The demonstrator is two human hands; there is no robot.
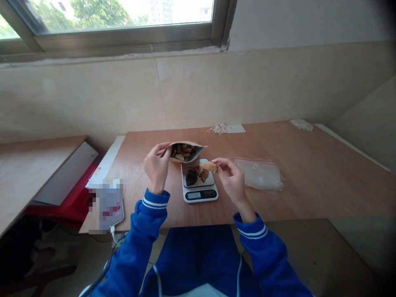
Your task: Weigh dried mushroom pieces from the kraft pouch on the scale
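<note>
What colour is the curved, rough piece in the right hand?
The curved, rough piece is light tan, clearest in head view.

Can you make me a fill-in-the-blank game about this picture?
1. The left hand holds a pouch whose mouth is ____.
2. The right hand holds a tan piece; the plastic bag lies to the ____ of the scale.
3. The sleeves are ____ with white stripes.

Missing words: open; right; blue.
</note>
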